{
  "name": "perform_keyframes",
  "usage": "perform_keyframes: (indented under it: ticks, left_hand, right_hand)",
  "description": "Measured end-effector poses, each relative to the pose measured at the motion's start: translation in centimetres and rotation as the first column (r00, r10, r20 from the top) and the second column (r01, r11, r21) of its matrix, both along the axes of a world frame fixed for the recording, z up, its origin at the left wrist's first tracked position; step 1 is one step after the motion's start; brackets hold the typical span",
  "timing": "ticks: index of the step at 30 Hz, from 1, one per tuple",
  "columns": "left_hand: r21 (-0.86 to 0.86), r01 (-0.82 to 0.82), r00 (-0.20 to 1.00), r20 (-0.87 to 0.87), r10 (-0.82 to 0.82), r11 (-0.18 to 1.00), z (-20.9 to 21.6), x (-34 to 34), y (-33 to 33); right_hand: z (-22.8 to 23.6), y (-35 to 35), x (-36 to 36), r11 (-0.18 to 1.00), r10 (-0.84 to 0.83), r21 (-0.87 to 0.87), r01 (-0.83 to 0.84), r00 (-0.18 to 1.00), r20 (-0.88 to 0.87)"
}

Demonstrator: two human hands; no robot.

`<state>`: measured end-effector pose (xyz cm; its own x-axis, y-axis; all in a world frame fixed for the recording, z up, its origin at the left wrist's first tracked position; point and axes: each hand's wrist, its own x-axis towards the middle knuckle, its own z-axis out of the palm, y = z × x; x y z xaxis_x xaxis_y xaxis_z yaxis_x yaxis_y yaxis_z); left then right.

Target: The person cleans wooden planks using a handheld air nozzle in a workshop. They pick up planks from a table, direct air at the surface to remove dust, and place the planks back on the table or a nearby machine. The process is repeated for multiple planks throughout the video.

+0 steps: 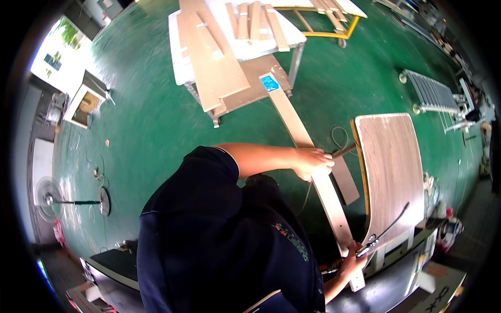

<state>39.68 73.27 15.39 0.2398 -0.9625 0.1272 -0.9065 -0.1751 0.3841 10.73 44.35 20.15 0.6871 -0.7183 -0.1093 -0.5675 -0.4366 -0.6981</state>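
A long, narrow light-wood board (293,120) slants from the white table down to my lower right, with a blue label near its far end and small dark holes at its near end. My left hand (312,163) lies across the board's middle, its fingers closed over the far edge. Near the board's lower end, my right hand (353,262) is closed around a silver hand tool (367,247) with a long thin black rod pointing up and right. The tool's exact kind is unclear. Right of the board, a wood-grain panel (392,167) with rounded corners lies beside it.
A white table (180,73) ahead carries several wooden boards (251,21). A yellow-framed cart (350,26) stands behind it, and a grey roller trolley (432,92) to the right. A fan (48,199) is at left. Cables (339,136) lie on the green floor (141,99).
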Motion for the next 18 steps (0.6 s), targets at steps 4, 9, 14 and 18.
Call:
perform_keyframes:
  ticks: [4,9,14,18]
  left_hand:
    - [0.024,-0.004,1.0,0.022,0.003,1.0,1.0,4.7,6.3]
    - [0.067,-0.016,0.999,0.041,0.014,0.998,1.8,11.5,14.2]
    - [0.122,-0.013,0.998,0.059,0.006,0.992,1.9,18.4,20.4]
    - [0.149,-0.058,0.996,0.075,0.047,0.987,1.6,22.3,24.2]
  right_hand:
    - [-1.9,1.9,5.7,0.942,0.29,-0.133,-0.308,0.947,-0.136]
    - [-1.2,9.7,13.8,0.849,0.503,0.288,-0.443,0.845,-0.184]
    - [-2.1,13.6,21.5,0.664,0.696,0.564,-0.49,0.68,-0.229]
    - [-5.4,14.2,25.8,0.448,0.811,0.783,-0.431,0.565,-0.152]
